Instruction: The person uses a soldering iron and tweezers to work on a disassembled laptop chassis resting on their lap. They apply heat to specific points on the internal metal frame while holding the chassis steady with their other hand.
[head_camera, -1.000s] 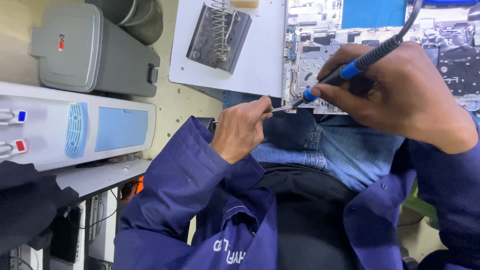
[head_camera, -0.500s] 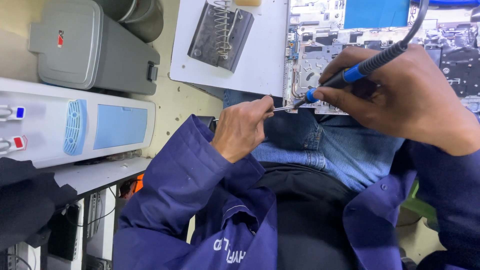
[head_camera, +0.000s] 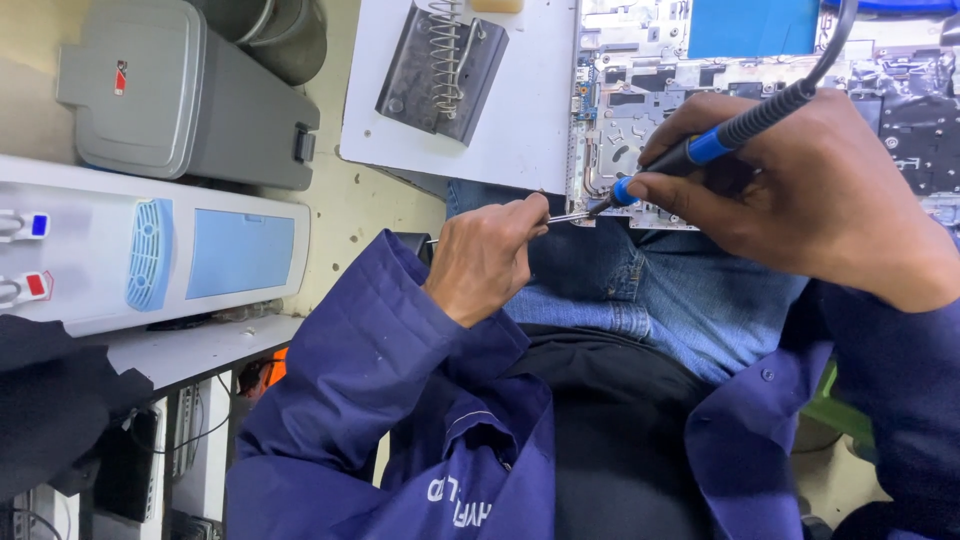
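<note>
The soldering iron (head_camera: 740, 130) has a black and blue handle, and its tip comes down at the near edge of the open circuit board (head_camera: 640, 120). The board lies at the near edge of the desk (head_camera: 520, 130), over the person's lap. The right hand (head_camera: 800, 200) has its grip closed tight around the iron, like holding a pen. The left hand (head_camera: 485, 255) pinches a thin metal piece (head_camera: 568, 217), maybe tweezers or solder wire, and its end touches the spot just beside the iron tip. So the step in hand looks like soldering one small spot on the board. The next move calls for both hands to stay very steady and for the tip to lift straight off. Farther back on the desk stands a black iron stand with a spring (head_camera: 440, 65). Off the left edge sit a grey case (head_camera: 170, 100) and a white machine (head_camera: 150, 255).
</note>
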